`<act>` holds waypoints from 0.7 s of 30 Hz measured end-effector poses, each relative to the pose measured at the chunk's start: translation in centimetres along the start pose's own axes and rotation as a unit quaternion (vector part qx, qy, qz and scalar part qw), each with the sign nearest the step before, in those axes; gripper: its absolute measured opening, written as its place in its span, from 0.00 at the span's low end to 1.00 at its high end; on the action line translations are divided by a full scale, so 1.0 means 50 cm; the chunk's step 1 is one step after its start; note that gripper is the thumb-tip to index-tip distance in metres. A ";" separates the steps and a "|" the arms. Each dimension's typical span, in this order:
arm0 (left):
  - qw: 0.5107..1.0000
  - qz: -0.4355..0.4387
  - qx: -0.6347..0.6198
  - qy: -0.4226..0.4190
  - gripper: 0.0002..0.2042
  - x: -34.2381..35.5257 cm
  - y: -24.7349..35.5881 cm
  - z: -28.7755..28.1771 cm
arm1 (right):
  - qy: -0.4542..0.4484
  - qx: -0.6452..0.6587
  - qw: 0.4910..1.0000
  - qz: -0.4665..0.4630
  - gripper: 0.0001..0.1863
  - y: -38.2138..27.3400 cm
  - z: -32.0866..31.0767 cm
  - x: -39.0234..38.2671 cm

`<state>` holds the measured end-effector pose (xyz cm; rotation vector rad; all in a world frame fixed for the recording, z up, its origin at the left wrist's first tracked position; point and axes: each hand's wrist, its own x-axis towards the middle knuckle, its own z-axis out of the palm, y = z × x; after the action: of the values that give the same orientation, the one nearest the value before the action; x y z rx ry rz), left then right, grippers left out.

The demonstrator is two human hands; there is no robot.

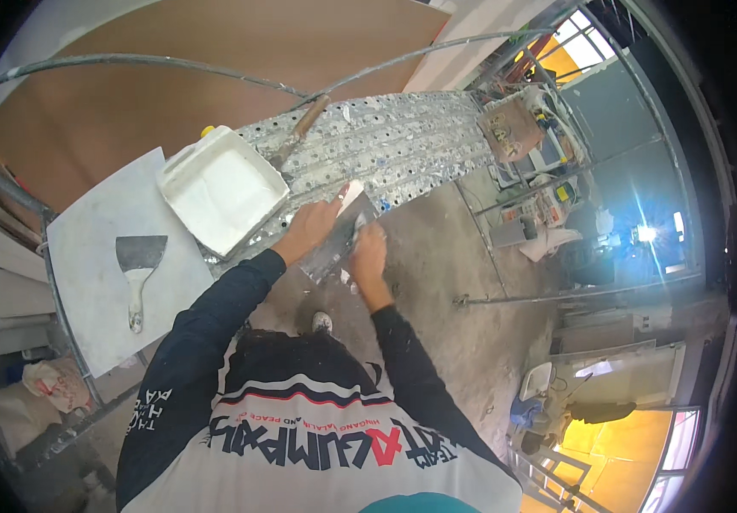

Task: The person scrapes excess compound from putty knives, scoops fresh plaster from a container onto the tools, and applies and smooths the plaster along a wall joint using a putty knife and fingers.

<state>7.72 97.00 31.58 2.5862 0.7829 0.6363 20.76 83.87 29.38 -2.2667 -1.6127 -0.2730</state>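
Note:
My left hand [309, 227] grips a wide steel blade [339, 250] with white compound [350, 196] along its upper end. My right hand [370, 256] is closed at the blade's right side, around something pale that I cannot make out clearly. Left of the blade, a square white tray [220, 191] of white paste sits at the edge of the perforated metal plank [392, 137]. A wooden-handled tool [300, 132] lies behind the tray. A putty knife [140, 261] with a pale handle lies flat on a white board [95, 299] at the left.
Scaffold tubes [501, 205] frame the plank, with a brown board [120, 103] behind. A cardboard box [508, 128] and assorted items stand at the plank's far right end. Below is a dusty floor [471, 342]. A bright lamp [645, 233] shines at right; plastic bags [52, 380] lie lower left.

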 end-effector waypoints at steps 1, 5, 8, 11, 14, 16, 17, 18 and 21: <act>1.000 0.004 0.001 -0.002 0.28 0.003 0.003 -0.007 | -0.007 0.007 1.000 0.013 0.14 0.023 -0.021 0.033; 1.000 0.020 0.013 0.009 0.30 0.005 -0.007 -0.006 | 0.006 0.047 0.999 0.010 0.14 0.047 -0.037 0.063; 1.000 -0.004 0.015 -0.027 0.30 0.005 -0.004 0.000 | 0.002 0.003 0.999 -0.054 0.12 0.007 -0.012 0.000; 1.000 0.018 0.009 0.004 0.29 -0.003 0.001 -0.006 | -0.004 0.009 1.000 -0.011 0.14 0.043 -0.027 0.022; 0.999 0.020 0.032 0.000 0.30 0.003 -0.011 -0.006 | -0.008 0.014 1.000 -0.003 0.15 0.034 -0.050 0.055; 0.999 0.031 0.039 0.012 0.31 -0.005 -0.013 0.011 | 0.003 -0.006 1.000 -0.028 0.11 0.029 -0.026 0.038; 0.998 0.043 0.049 0.026 0.31 0.003 -0.016 0.014 | 0.004 -0.006 1.000 -0.030 0.11 0.037 -0.015 0.044; 0.997 0.043 0.051 0.029 0.31 0.018 -0.022 0.015 | 0.014 -0.018 1.000 -0.021 0.11 0.046 -0.005 0.053; 1.000 -0.013 -0.001 -0.016 0.29 0.003 -0.004 0.018 | -0.001 -0.038 0.999 0.015 0.11 0.074 -0.016 0.048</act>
<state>8.19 97.03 30.81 2.5734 0.8050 0.5858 25.10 84.59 30.33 -2.3456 -1.5937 -0.3300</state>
